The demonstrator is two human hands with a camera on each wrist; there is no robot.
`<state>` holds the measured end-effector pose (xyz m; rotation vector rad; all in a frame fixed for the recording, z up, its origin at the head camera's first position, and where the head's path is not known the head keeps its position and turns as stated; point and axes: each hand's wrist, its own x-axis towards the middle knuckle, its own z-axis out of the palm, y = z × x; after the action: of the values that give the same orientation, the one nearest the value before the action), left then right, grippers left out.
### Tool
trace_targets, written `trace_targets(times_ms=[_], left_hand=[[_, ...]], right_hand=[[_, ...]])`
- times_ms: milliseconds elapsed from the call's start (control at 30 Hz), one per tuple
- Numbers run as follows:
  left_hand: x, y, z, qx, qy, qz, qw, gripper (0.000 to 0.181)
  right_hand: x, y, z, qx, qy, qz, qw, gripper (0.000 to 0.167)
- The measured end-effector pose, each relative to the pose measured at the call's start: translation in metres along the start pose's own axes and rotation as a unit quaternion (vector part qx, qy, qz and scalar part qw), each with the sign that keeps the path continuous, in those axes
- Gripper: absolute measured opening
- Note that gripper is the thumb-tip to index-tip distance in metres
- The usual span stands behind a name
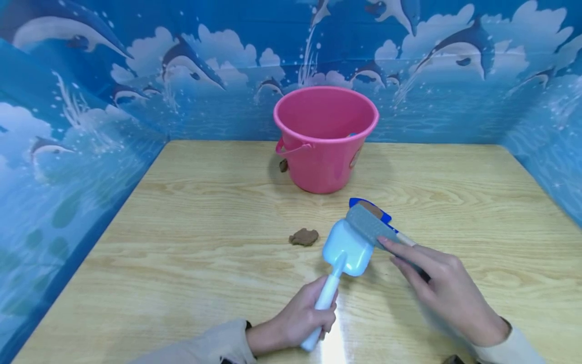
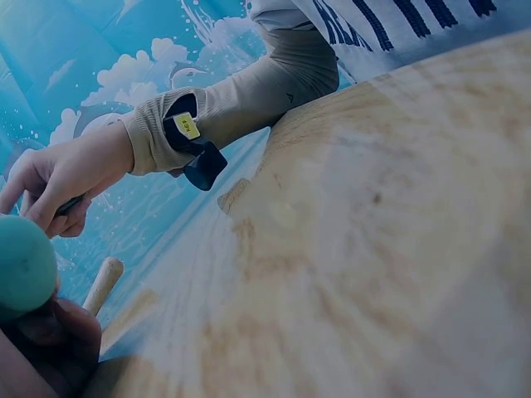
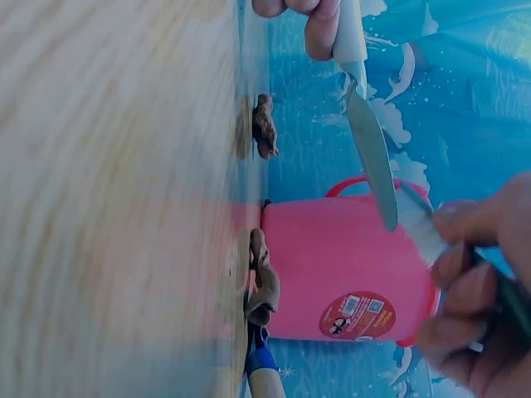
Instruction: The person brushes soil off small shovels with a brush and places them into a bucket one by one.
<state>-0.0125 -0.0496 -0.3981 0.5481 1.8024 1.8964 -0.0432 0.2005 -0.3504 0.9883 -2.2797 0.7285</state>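
Observation:
My left hand [image 1: 302,318] grips the handle of a light blue toy shovel [image 1: 347,245], its blade raised off the table. In my right hand [image 1: 447,285] is a brush with a grey, flat head [image 1: 370,222] and a dark handle [image 3: 508,303]. The brush head meets or overlaps the blade's right edge; actual contact is hard to tell. Behind and below it lies a small blue shovel [image 1: 386,218] with a wooden handle [image 3: 267,384], a brown clump [image 3: 264,286] on its blade. Another brown clump [image 1: 303,236] sits on the table, left of the light blue blade.
Toward the back of the wood-grain table [image 1: 204,212] stands a pink bucket [image 1: 318,164], its handle hanging left. A dark brown lump [image 1: 284,165] lies against the bucket's left side. A blue dolphin-print cloth [image 1: 218,101] encloses the back and sides.

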Motion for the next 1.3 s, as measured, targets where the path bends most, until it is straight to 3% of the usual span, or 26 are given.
trace_targets(times_ms=[100,167,233,300,467,567,700,833,933,1033,1133,1200,1300], left_hand=[[0.0001,0.0001,-0.0003,0.001,-0.002,-0.001,1.0000,0.029],[0.0002,0.0002,-0.0005,0.003,-0.002,-0.001,1.0000,0.029],[0.0003,0.0003,-0.0006,0.006,-0.002,-0.001,1.0000,0.030],[0.0005,0.0005,-0.0006,0.009,-0.002,0.000,1.0000,0.029],[0.0005,0.0009,0.0000,0.001,-0.003,-0.001,1.0000,0.027],[0.0005,0.0013,0.0005,-0.001,-0.004,-0.003,1.0000,0.027],[0.0008,0.0013,0.0006,-0.002,-0.005,-0.004,1.0000,0.028],[0.0006,0.0007,0.0002,-0.002,-0.002,-0.004,1.0000,0.029],[0.0003,0.0008,0.0000,-0.003,-0.001,-0.003,1.0000,0.029],[0.0001,0.0012,0.0001,-0.005,-0.004,-0.006,1.0000,0.029],[-0.0002,0.0014,0.0003,-0.009,-0.004,-0.009,0.9999,0.028],[-0.0001,0.0014,0.0003,-0.011,-0.005,-0.010,0.9999,0.028],[0.0003,0.0013,0.0002,-0.006,-0.004,-0.007,0.9999,0.027]], right_hand=[[0.0003,-0.0040,0.0045,0.055,-0.012,-0.050,0.9972,0.037],[-0.0006,-0.0072,0.0063,0.092,-0.052,-0.067,0.9921,0.033],[-0.0016,-0.0097,0.0063,0.106,-0.091,-0.056,0.9886,0.030],[-0.0025,-0.0103,0.0050,0.085,-0.104,-0.025,0.9906,0.031],[-0.0021,-0.0065,-0.0007,-0.007,-0.063,0.046,0.9969,0.039],[-0.0016,-0.0043,-0.0022,-0.031,-0.037,0.057,0.9972,0.037],[-0.0014,-0.0041,0.0016,0.028,-0.020,0.009,0.9994,0.037],[-0.0021,-0.0073,0.0063,0.117,-0.071,-0.046,0.9896,0.030],[-0.0022,-0.0088,0.0056,0.109,-0.081,-0.007,0.9907,0.037],[-0.0012,-0.0080,0.0018,0.055,-0.036,0.073,0.9952,0.049],[-0.0003,-0.0070,-0.0009,0.021,-0.001,0.118,0.9928,0.051],[-0.0004,-0.0080,-0.0011,0.030,-0.011,0.109,0.9935,0.051],[-0.0013,-0.0106,0.0007,0.069,-0.074,0.052,0.9935,0.050]])
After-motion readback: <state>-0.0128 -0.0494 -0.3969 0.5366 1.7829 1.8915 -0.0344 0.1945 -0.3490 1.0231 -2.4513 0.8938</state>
